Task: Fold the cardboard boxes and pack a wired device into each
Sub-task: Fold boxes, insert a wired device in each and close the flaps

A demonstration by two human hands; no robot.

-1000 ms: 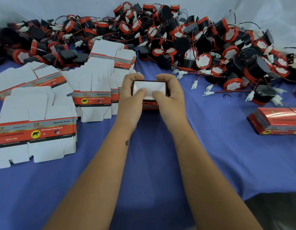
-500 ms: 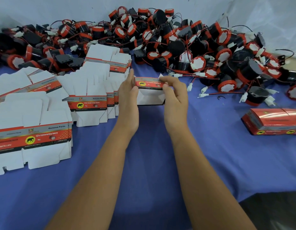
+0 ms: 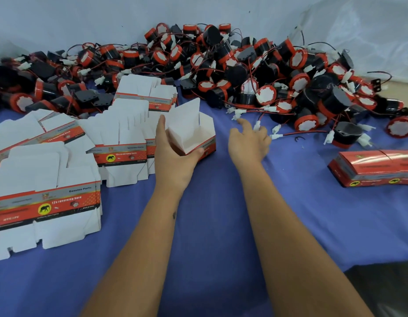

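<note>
The right hand (image 3: pixel 248 140) has left the box (image 3: pixel 193 133), now open-topped in the left hand's (image 3: pixel 175 154) grip.

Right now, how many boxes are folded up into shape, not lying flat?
1: the open box gripped in the left hand, top flaps up. The flat blanks lie stacked at left. The wrapped red pack at right may hide finished boxes; cannot tell.

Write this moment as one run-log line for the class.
left hand: holds folded box, top open | right hand: free, reaching toward wired devices | box: not yet filled
</note>
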